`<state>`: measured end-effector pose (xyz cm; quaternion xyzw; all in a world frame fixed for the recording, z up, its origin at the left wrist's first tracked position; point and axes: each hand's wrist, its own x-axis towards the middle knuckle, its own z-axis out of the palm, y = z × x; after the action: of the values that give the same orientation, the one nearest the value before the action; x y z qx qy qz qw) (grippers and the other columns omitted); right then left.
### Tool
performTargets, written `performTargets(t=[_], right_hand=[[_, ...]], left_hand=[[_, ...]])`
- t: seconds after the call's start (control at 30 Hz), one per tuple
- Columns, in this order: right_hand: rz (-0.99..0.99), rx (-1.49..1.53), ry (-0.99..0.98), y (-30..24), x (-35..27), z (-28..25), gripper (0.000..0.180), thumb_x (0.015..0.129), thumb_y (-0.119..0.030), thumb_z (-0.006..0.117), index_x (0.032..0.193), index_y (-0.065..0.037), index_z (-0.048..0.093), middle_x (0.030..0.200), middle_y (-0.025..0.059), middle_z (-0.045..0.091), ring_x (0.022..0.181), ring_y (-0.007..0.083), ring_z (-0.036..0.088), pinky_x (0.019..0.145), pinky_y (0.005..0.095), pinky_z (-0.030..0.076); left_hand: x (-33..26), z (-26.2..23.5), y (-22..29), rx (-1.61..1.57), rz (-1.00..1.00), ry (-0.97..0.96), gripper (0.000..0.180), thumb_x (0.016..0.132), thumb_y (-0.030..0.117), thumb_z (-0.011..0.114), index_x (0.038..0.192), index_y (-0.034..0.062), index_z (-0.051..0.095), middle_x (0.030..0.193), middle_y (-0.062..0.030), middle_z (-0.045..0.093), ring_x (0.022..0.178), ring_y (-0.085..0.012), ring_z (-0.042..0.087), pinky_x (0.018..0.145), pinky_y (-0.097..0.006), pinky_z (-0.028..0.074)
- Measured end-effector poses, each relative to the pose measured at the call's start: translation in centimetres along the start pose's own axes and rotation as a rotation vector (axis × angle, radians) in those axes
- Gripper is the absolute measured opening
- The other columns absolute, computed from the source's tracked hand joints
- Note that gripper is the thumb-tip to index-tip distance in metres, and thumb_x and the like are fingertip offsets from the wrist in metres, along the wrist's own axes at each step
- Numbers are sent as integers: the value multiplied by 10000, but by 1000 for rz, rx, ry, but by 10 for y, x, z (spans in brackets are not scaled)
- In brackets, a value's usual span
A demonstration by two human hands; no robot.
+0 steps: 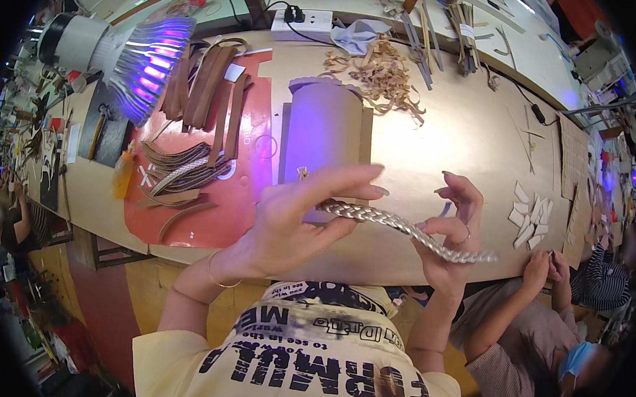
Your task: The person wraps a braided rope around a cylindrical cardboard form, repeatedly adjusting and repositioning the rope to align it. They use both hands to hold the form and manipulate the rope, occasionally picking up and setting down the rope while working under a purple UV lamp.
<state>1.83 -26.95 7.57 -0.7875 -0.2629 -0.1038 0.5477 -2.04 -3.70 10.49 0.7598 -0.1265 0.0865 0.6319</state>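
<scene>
A braided silvery strap (pixel 382 217) stretches between my two hands above the table's front edge. My left hand (pixel 280 222) pinches its left end between the thumb and fingers, the index finger stretched out above. Across my right hand (pixel 450 239) the strap runs to a loose end that points right; the fingers are curled around it. A small gold-coloured metal piece (pixel 303 173) shows just behind my left hand. Beyond my hands stands a block with a curved, brownish top (pixel 325 126), partly hidden by my left hand.
Left lies a red mat (pixel 238 201) with brown strips (pixel 212 83) and braided straps (pixel 181 168). A lit lamp (pixel 148 64) hangs over it. Tan shavings (pixel 384 75) lie at the back. White pieces (pixel 532 215) lie at right, near a co-worker's hands (pixel 543 270).
</scene>
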Motion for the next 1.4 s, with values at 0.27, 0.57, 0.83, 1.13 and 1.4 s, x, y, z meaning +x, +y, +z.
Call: performTargets(t=[0.27, 0.57, 0.83, 1.13, 1.4], right_hand=[[-27, 185, -11, -11, 1, 1, 203, 785, -31, 744, 977, -50, 681, 1060, 123, 613, 911, 210, 576, 763, 320, 490], [598, 199, -31, -24, -10, 12, 214, 925, -112, 681, 1068, 47, 668, 774, -3, 559, 690, 48, 477, 599, 198, 394], [465, -440, -145, -45, -2, 8, 238, 843, -229, 755, 795, -7, 685, 668, 102, 576, 552, 260, 530, 532, 349, 419], [303, -533, -253, -37, 2, -13, 286, 819, -277, 761, 757, -12, 673, 743, 100, 582, 728, 284, 572, 622, 381, 445], [657, -580, -295, -30, -36, -62, 307, 914, -258, 644, 728, -14, 649, 627, 133, 548, 598, 317, 553, 578, 397, 431]], left_hand=[[2, -4, -10, 454, 485, 76, 282, 721, -78, 781, 979, -10, 689, 979, -113, 715, 848, -206, 705, 706, -298, 576], [8, -2, -16, -552, -539, 55, 218, 906, 28, 667, 1108, -41, 622, 891, -101, 697, 878, -184, 706, 773, -270, 568], [19, -9, -33, -474, -619, 50, 253, 953, 160, 639, 1126, -23, 668, 934, -70, 698, 841, -92, 640, 718, -231, 490], [26, 9, -34, -672, -722, 18, 300, 966, 152, 620, 1205, -28, 596, 1000, -76, 687, 955, -168, 683, 848, -286, 592], [18, 94, -61, -728, -763, -90, 500, 915, 16, 645, 1354, -32, 412, 944, -151, 690, 931, -184, 693, 825, -265, 584]])
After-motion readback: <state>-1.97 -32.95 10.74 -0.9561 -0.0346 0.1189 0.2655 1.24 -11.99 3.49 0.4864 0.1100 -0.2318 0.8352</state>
